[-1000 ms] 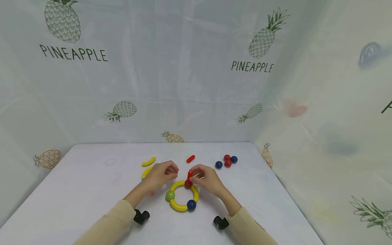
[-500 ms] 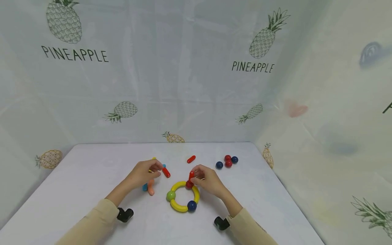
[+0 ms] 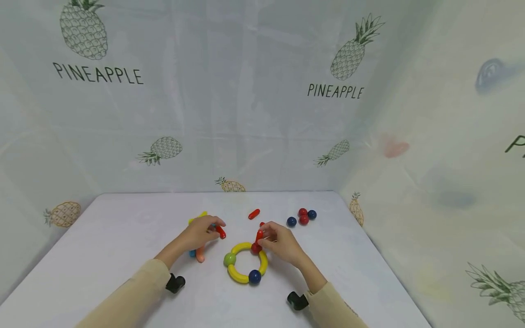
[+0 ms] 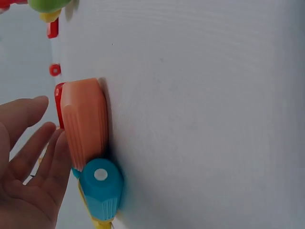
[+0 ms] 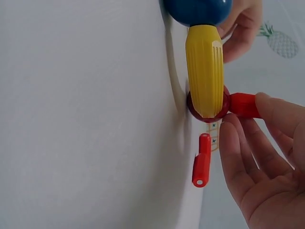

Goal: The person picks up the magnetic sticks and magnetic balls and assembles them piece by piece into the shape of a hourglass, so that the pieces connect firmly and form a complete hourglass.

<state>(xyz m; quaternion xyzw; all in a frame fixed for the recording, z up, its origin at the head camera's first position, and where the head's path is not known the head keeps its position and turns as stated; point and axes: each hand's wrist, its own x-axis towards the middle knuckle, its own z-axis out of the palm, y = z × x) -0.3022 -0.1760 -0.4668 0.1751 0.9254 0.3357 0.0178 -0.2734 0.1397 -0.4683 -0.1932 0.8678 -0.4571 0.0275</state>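
Clearly, the right hand (image 3: pixel 283 244) pinches 1 red stick (image 3: pixel 259 236) nearly upright.

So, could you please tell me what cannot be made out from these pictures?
Head view: the right hand mostly hides a red stick.
Left wrist view: the orange piece hides much of another red stick; the top edge crops the green ball.
Right wrist view: the top edge crops the blue ball.
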